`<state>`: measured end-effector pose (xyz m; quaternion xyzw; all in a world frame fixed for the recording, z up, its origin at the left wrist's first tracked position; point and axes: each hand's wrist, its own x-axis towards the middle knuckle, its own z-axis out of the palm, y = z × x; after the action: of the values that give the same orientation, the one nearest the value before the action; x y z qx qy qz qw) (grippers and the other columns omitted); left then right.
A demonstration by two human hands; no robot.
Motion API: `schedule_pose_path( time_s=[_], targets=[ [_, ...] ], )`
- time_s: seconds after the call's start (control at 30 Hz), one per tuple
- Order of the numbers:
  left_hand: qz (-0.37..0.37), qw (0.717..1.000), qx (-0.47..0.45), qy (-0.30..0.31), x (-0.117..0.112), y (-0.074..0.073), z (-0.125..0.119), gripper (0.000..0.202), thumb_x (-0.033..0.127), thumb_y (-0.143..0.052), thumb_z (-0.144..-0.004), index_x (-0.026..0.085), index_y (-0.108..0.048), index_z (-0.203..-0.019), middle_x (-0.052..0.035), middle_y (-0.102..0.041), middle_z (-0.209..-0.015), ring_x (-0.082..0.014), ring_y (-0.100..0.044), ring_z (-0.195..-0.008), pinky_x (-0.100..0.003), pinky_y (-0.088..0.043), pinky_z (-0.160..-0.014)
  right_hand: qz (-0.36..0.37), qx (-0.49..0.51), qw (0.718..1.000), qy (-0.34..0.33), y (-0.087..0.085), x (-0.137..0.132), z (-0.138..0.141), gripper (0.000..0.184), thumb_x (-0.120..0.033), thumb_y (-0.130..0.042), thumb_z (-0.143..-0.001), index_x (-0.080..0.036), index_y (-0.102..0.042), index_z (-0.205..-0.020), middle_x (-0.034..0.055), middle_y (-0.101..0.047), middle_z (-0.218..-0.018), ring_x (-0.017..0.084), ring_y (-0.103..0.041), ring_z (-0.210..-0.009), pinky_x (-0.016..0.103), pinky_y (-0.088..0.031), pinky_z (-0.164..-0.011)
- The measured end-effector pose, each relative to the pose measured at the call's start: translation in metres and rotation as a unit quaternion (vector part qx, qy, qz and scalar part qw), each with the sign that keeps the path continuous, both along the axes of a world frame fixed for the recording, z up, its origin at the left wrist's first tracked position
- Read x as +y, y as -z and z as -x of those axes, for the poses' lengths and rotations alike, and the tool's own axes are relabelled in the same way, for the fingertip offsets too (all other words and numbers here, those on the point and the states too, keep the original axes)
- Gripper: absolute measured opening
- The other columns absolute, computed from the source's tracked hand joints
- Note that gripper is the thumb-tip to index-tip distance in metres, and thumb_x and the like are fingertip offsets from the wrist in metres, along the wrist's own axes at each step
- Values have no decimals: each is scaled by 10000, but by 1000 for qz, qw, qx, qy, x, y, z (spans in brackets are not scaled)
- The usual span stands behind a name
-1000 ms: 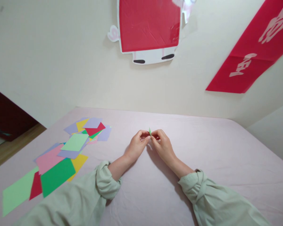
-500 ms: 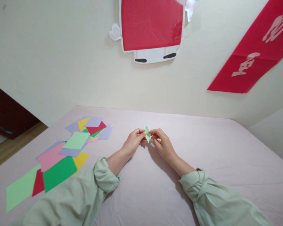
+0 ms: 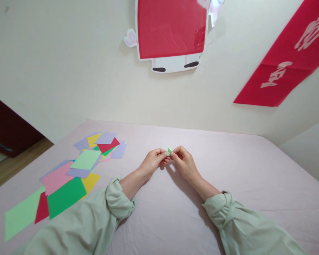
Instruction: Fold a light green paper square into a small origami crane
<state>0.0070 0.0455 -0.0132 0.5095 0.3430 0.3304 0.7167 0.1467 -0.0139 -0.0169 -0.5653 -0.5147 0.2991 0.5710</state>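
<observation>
A small piece of folded light-green paper (image 3: pixel 169 151) is pinched between my two hands, above the middle of the covered table. From its left side my left hand (image 3: pixel 153 161) grips it, thumb and fingers closed. My right hand (image 3: pixel 184 160) pinches the paper's right side with thumb and forefinger. The fingers cover much of the paper, so only a small pointed part shows between them.
Loose coloured paper sheets lie in an overlapping spread on the left, among them a green sheet (image 3: pixel 67 197) and a pink one (image 3: pixel 57 178). A pale cloth (image 3: pixel 255 184) covers the table. Behind it rises a wall with a red banner (image 3: pixel 276 71).
Both hands have drawn closer together around the folded paper. Less of the paper shows now, its lower point hidden. The right thumb has come up onto it.
</observation>
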Motion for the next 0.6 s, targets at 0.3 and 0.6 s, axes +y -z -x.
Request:
schedule_pose_path(
  time_s=[0.3, 0.6],
  targets=[
    [-41, 999, 8, 8, -3, 2, -1, 354, 478, -705, -733, 135, -632, -778, -39, -658, -742, -100, -562, -625, -221, -432, -584, 10, 36, 999, 8, 3, 1, -1, 223, -416, -620, -805, -220, -523, -764, -13, -591, -680, 165, -587, -647, 302, -473, -638],
    [-52, 998, 27, -17, -4, 4, -4, 362, 478, -732, -686, 145, -599, -735, -4, -625, -687, -84, -526, -561, -205, -386, -519, 0, 72, 997, -6, 10, 4, 0, 219, -380, -634, -801, -225, -502, -881, -14, -617, -711, 172, -618, -670, 310, -486, -649]
  ],
)
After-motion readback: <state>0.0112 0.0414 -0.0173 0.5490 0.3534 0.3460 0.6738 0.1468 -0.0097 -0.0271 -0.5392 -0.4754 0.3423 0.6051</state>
